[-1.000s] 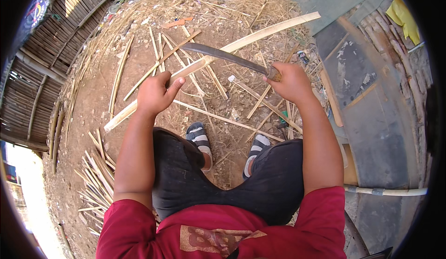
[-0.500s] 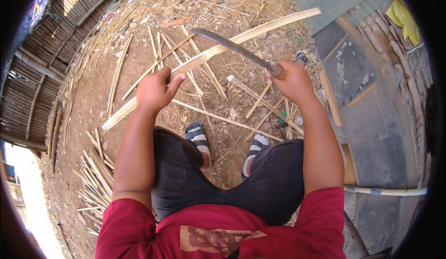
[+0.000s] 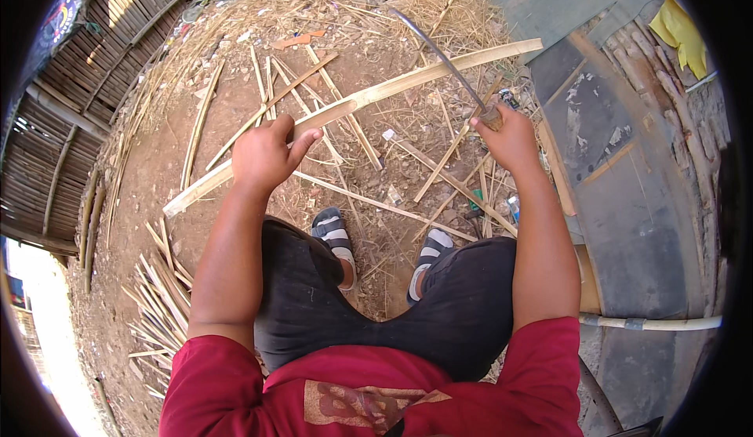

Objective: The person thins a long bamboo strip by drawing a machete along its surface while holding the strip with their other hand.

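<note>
My left hand [image 3: 268,152] is closed round a long, pale strip of split bamboo [image 3: 376,92], its thumb pressed along the near edge. The strip slants across in front of me, from low at the left to high at the right. On the right, my right hand [image 3: 511,141] grips a curved machete [image 3: 455,68] by its short wooden handle [image 3: 492,116]. The dark blade points up and to the left, crossing the strip near its far right end. Whether its edge touches the bamboo I cannot tell.
Loose bamboo strips [image 3: 205,123] lie scattered on the bare dirt ground. A heap of thin split pieces [image 3: 161,304] lies at the lower left. Dark sheets [image 3: 627,225] and stacked poles [image 3: 655,61] line the right side. My sandalled feet [image 3: 335,229] stand below the strip.
My right hand has moved right and slightly nearer, and the machete has swung toward the strip's far end, standing steeper. The strip's right end has dropped; my left hand has barely moved.
</note>
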